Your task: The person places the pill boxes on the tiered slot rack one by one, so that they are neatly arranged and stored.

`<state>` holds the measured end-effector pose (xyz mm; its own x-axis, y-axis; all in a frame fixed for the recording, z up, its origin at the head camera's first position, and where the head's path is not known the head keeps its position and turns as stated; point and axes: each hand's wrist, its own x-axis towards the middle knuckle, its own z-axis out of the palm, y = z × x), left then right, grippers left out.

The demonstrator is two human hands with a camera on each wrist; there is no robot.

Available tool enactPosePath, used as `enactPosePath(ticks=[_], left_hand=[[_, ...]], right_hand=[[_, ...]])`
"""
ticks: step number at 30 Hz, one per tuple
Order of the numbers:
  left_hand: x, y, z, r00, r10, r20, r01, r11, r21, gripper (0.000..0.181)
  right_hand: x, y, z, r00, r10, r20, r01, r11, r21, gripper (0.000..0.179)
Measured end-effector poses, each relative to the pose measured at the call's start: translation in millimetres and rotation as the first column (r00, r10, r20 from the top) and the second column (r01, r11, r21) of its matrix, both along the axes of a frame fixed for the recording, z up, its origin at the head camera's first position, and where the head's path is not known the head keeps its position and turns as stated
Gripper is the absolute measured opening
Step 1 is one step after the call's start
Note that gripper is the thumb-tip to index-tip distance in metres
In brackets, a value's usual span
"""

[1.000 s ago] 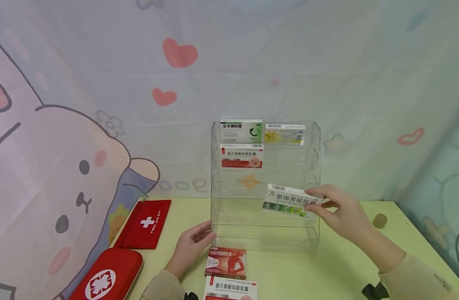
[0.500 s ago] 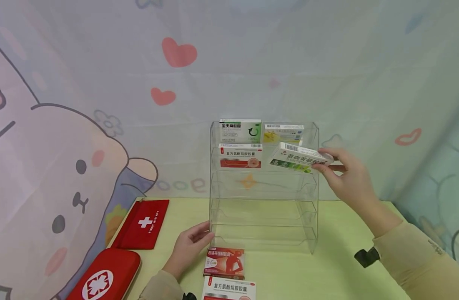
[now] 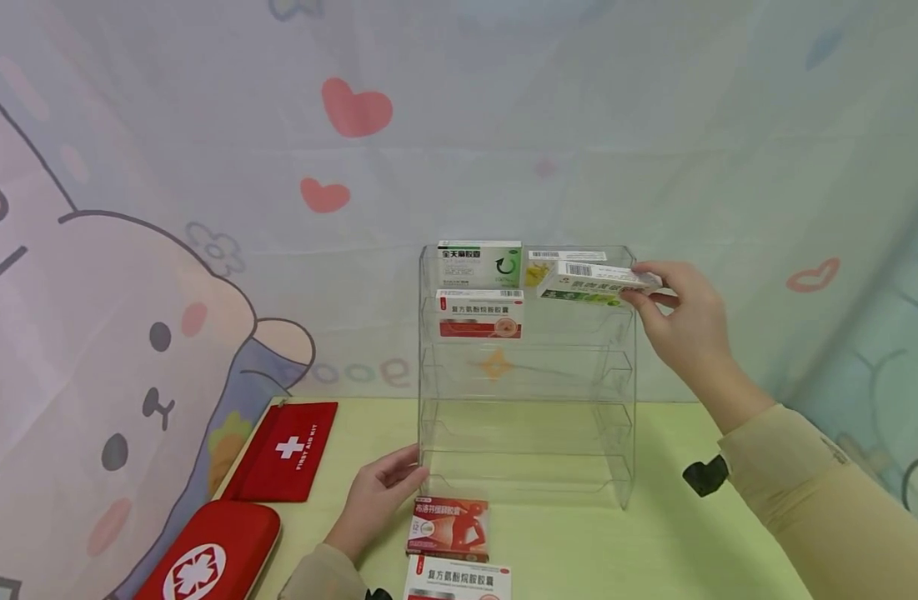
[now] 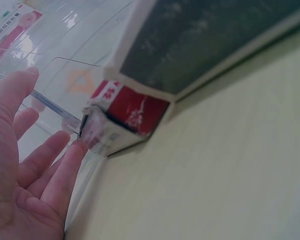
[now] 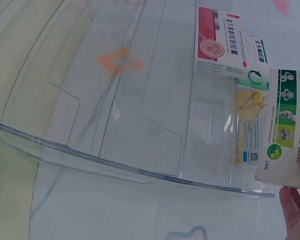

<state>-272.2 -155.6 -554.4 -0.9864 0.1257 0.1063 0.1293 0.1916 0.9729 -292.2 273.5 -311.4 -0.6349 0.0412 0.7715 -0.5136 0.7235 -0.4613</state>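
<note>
My right hand [image 3: 687,321] pinches a white-and-green medicine box [image 3: 579,286] by its right end, thumb below and fingers above. The box tilts in front of the top tier of a clear stepped display rack [image 3: 528,427], overlapping a yellow-and-white medicine box [image 5: 250,132] there. Low at the rack's left side, my left hand [image 3: 379,492] grips the clear side panel, with fingers showing through the plastic in the left wrist view. On the top tier's left stands a white-and-green box [image 3: 481,265]. Below it sits a red-and-white capsule box [image 3: 479,315].
A red medicine box [image 3: 449,527] lies before the rack's left front corner, with a white-and-red box [image 3: 459,577] nearer me. Left on the green table are a red first aid pouch [image 3: 289,450] and a red hard case [image 3: 218,550]. A patterned cloth hangs behind.
My right hand has raised the white-and-green medicine box from the rack's lower middle up to its top tier, tipping it flatter. My left hand has stayed at the rack's side.
</note>
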Motion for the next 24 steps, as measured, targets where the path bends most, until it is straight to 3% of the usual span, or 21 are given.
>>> enactPosePath(ticks=[8, 16, 24], left_hand=[[0.3, 0.9, 0.2, 1.000, 0.003, -0.006, -0.003, 1.000, -0.007, 0.050], [-0.1, 1.0, 0.5, 1.000, 0.006, -0.009, -0.006, 1.000, -0.010, 0.051], [0.6, 1.5, 0.2, 1.000, 0.003, -0.010, -0.003, 1.000, -0.008, 0.051]], right_hand=[[-6.3, -2, -1.1, 0.984, -0.034, 0.176, 0.025, 0.998, 0.052, 0.036], [-9.6, -7, -3.1, 0.971, -0.109, 0.213, 0.080, 0.987, 0.142, 0.036], [-11.8, -10, -5.4, 0.938, -0.158, 0.310, 0.094, 0.973, 0.211, 0.038]])
